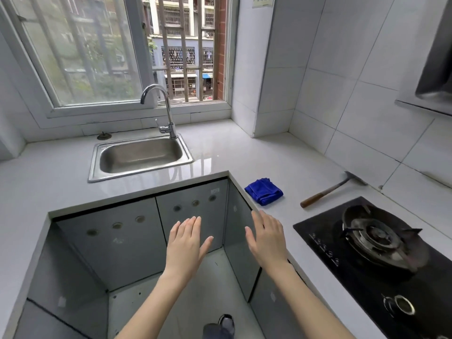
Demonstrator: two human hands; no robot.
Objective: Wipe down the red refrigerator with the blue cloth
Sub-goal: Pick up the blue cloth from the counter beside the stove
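Our left hand (187, 243) and right hand (267, 238) hover flat, fingers straight, holding nothing. We note the blue cloth (264, 191) folded on the counter (220, 152) near its edge, just beyond the right hand; no red refrigerator shows. Advised: grip the whole fold so no layer trails.

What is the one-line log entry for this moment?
left hand: open | right hand: open | cloth: folded on counter, untouched | fridge: unseen

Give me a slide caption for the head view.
Open left hand and right hand hover near the folded blue cloth on the counter.
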